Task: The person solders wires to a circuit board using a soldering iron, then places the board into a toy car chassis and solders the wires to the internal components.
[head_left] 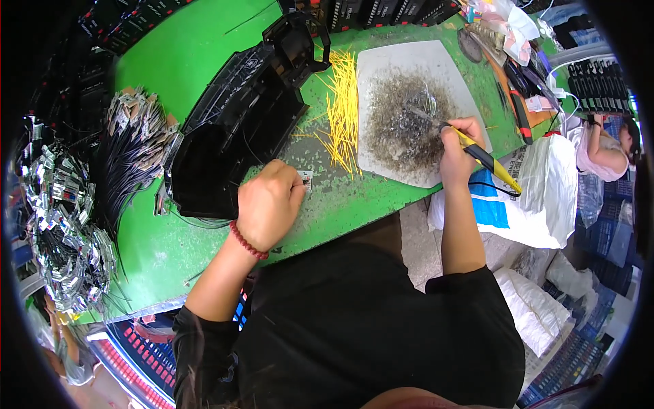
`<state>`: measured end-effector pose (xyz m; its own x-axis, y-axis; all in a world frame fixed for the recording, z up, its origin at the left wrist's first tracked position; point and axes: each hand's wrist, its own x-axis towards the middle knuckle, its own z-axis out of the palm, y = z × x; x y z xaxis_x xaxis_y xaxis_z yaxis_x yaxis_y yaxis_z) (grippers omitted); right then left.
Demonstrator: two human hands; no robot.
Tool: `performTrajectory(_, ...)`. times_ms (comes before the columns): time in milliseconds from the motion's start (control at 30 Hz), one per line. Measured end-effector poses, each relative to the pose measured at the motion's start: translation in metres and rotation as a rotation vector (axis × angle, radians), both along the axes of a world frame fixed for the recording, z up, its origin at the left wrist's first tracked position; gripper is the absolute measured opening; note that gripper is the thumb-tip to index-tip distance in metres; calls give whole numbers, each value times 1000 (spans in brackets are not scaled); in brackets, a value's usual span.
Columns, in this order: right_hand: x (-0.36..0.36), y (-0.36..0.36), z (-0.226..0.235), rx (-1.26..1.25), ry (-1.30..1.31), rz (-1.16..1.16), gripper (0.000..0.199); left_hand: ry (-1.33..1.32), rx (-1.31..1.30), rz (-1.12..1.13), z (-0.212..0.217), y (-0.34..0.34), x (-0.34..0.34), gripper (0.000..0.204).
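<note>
My right hand (460,151) grips a yellow-and-black soldering iron (481,154). Its metal tip points into a dark, crumbly heap of residue (402,123) on a pale grey board (381,60). My left hand (271,198), a red beaded bracelet at its wrist, is closed beside the near end of a large black plastic housing (235,112). A thin dark wire runs inside the housing toward its fingers, and what they hold is hidden. By the left thumb is a small printed piece (307,180). Thin yellow wires (343,109) lie in a bunch between housing and board.
Bundles of black cables with tan ends (136,129) and silvery wrapped parts (65,225) crowd the green table's left. Black units (381,12) line the far edge. Pliers-like red-and-black tools (521,116) lie right. A white sack (538,191) stands beside the table; other people are at both sides.
</note>
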<state>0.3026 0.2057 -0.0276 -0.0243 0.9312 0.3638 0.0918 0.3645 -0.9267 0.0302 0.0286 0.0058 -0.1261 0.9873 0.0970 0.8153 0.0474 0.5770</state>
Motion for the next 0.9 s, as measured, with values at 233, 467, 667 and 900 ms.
performTrajectory(233, 0, 2, 0, 32, -27, -31, 9, -3, -6, 3, 0, 0, 1, 8)
performTrajectory(467, 1, 1, -3, 44, 19, -6, 9, -24, -11, 19, -1, -2, 2, 9)
performTrajectory(667, -2, 2, -3, 24, -63, -38, 8, 2, -16, 19, -1, -3, 0, 10)
performTrajectory(900, -3, -27, 6, 53, 32, 54, 6, -5, -12, 24, -6, -2, 0, 8)
